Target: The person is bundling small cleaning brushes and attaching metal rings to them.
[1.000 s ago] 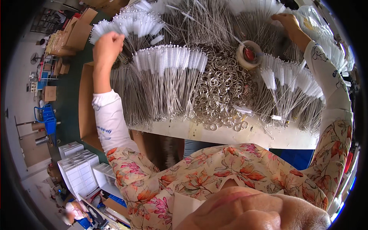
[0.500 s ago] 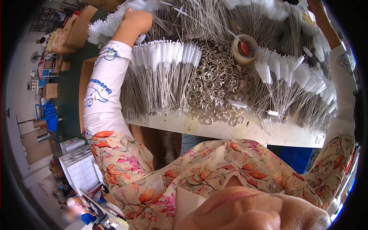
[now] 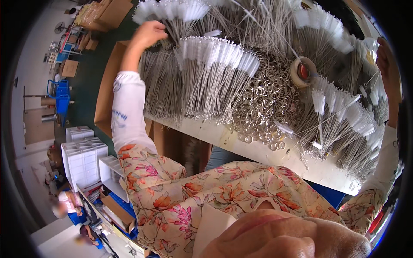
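Outward, both hands (image 3: 150,34) (image 3: 386,62) extend; left fingers (image 3: 159,26) curled.

View from a wide fisheye camera worn on the person's head, looking steeply down past the chest. The floral top (image 3: 241,187), below and between both grips, is much nearer the lens than either. The left grip (image 3: 149,34) is seen from above, farther out, toward the upper left; the right grip (image 3: 384,60) sits at the right rim, where the lens bends shapes most. Below and between them, the front edge of the surface (image 3: 202,128) slants down rightward. Left of the left grip, the view takes in floor (image 3: 91,101) well beyond.
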Demonstrator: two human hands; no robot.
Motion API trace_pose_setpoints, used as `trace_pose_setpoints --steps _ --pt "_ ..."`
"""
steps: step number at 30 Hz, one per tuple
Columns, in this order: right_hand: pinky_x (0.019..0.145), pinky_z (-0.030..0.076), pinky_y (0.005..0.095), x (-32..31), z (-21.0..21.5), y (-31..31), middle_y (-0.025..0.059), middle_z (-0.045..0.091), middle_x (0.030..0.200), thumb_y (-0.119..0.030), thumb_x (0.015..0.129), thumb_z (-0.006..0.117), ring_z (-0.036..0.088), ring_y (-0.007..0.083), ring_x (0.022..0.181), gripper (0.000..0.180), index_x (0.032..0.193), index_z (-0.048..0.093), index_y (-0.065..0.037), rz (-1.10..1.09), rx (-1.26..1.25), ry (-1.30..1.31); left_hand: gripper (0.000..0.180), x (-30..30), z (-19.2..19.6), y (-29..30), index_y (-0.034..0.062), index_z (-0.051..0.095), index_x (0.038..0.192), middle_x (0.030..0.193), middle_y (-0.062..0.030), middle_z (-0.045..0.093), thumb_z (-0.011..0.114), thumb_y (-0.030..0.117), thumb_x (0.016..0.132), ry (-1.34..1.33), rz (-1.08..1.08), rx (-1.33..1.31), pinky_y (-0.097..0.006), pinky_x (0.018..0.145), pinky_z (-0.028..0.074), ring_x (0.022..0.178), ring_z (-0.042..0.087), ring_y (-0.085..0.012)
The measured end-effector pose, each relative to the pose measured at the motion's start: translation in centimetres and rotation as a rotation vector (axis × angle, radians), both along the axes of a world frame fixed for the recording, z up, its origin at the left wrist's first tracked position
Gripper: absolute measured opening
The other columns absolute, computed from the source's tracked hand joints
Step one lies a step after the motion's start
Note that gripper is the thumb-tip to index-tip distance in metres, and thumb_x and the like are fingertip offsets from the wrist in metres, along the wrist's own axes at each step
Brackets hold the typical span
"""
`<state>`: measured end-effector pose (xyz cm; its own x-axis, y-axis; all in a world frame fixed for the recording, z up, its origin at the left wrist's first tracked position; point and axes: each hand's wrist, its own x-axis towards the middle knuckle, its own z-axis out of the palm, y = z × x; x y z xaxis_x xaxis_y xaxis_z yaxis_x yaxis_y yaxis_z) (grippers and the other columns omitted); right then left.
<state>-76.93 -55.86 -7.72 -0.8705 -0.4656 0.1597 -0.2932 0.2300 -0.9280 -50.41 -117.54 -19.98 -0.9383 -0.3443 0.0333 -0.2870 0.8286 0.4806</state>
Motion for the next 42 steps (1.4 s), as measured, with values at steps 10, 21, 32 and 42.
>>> trace_pose_setpoints --steps 10,21,32,42 --pt "0.043 0.018 0.0171 8.6 1.8 -8.3 -0.0081 0.025 0.062 -0.027 0.095 0.047 0.021 0.0000 0.050 0.027 0.104 0.054 -0.002 0.078 -0.051 -0.123 0.070 -2.3 -7.6 2.8 -0.0062 0.049 0.105 0.101 -0.0274 0.060 0.076 0.036 0.057 0.049 0.150 -0.091 -0.037 0.085 0.047 0.097 0.059 -0.0369" --pt "0.041 0.025 0.0177 10.8 1.6 -14.6 -0.0079 0.033 0.059 -0.023 0.091 0.053 0.031 0.0002 0.046 0.017 0.096 0.056 -0.007 0.358 0.062 -0.175 0.041 -1.5 -5.9 3.1 0.0001 0.058 0.102 0.088 -0.0108 0.066 0.075 0.016 0.068 0.442 0.027 0.212 -0.031 0.074 0.047 0.078 0.062 -0.0185" --pt "0.038 0.018 0.0196 12.5 -2.4 -22.1 -0.0077 0.039 0.059 -0.028 0.092 0.049 0.023 -0.0003 0.043 0.027 0.103 0.060 -0.005 0.368 0.358 0.176 0.043 -3.1 0.9 5.5 0.0013 0.058 0.109 0.095 -0.0069 0.066 0.071 0.006 0.068 0.453 -0.215 0.161 -0.029 0.077 0.048 0.081 0.062 -0.0161" --pt "0.054 0.044 0.0244 11.2 -1.9 -27.1 0.0023 0.066 0.078 -0.019 0.085 0.058 0.054 0.0080 0.062 0.020 0.093 0.068 -0.003 0.299 0.391 0.099 0.030 -3.2 -1.0 4.6 -0.0004 0.065 0.094 0.086 -0.0086 0.067 0.071 0.009 0.067 0.473 -0.221 0.784 -0.025 0.062 0.048 0.072 0.061 -0.0148"
